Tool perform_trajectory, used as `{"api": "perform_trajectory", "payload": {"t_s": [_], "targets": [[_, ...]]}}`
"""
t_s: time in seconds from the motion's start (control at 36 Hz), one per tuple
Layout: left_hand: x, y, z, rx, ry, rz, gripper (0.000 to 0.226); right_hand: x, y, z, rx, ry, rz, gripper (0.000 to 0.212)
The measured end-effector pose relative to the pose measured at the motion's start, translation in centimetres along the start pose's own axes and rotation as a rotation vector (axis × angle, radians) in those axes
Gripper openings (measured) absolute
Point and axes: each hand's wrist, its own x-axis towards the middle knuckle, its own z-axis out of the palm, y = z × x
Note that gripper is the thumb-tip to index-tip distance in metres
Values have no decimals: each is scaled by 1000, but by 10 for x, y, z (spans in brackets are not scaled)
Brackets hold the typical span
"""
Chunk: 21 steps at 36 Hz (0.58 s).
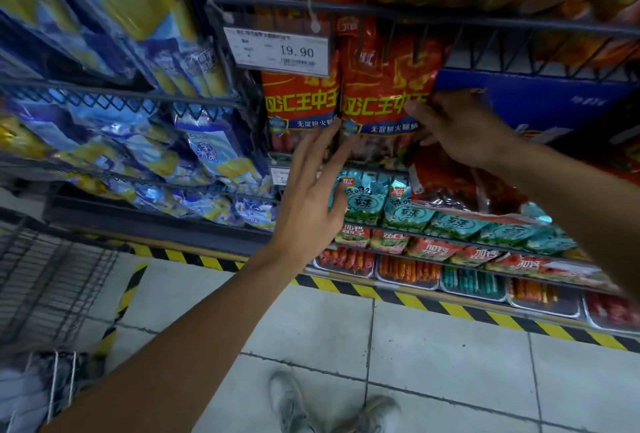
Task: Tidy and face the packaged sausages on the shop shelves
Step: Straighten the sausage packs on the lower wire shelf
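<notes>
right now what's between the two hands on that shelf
In the head view, one red sausage pack stands between them: left hand open at its lower left edge, right hand on its right edge.

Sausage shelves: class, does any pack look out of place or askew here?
Yes. A red pack below the right hand lies slumped and tilted over the teal packs, while the two red packs above stand upright, facing front.
</notes>
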Motion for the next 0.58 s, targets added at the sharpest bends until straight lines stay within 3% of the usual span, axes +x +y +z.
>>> {"api": "perform_trajectory", "payload": {"t_s": [0.14, 0.31, 0.39, 0.53, 0.58], "targets": [[8, -6, 1, 216, -68, 115, 65, 6, 5, 1, -5, -87, 22, 47], [16, -18, 4, 393, -188, 107, 84, 2, 2, -1, -19, -136, 28, 53], [16, -18, 3, 413, -206, 91, 90, -4, 4, -4, 52, -164, 47, 46], [15, -16, 1, 442, -232, 99, 95, -42, 13, -18, 177, -102, 69, 36], [15, -15, -1, 447, -243, 87, 95, -61, 17, -25, 224, -40, 67, 43]]}}
